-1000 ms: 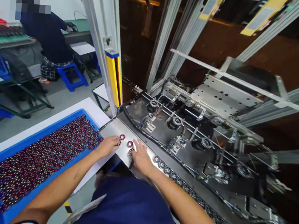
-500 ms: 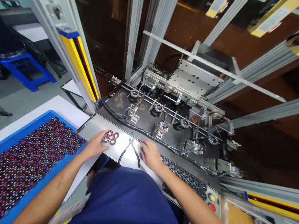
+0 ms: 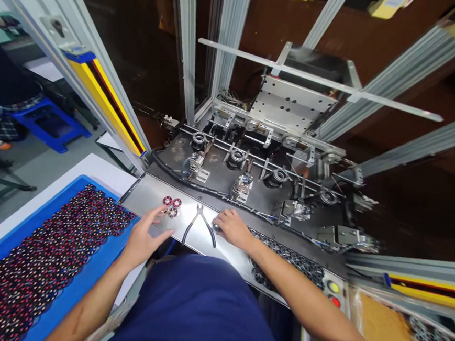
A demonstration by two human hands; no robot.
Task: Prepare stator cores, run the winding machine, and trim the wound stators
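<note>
Four wound motor stators (image 3: 172,213) are clustered on a metal ledge (image 3: 142,194), one partly hidden by the wide-spread left hand (image 3: 143,240). Black-handled pliers (image 3: 199,211) are laid alongside. A dark round part (image 3: 216,226) is partly covered by the curled right hand (image 3: 233,229); whether gripped cannot be told.

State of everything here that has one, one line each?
Pliers: lying on the ledge, handles spread
Round parts: four, clustered, one partly covered
Left hand: open, at the cluster
Right hand: curled over a gray part, grip unclear
Tray: loaded
Stool: upright
Yellow button, red button: pressed or not, unclear
</note>
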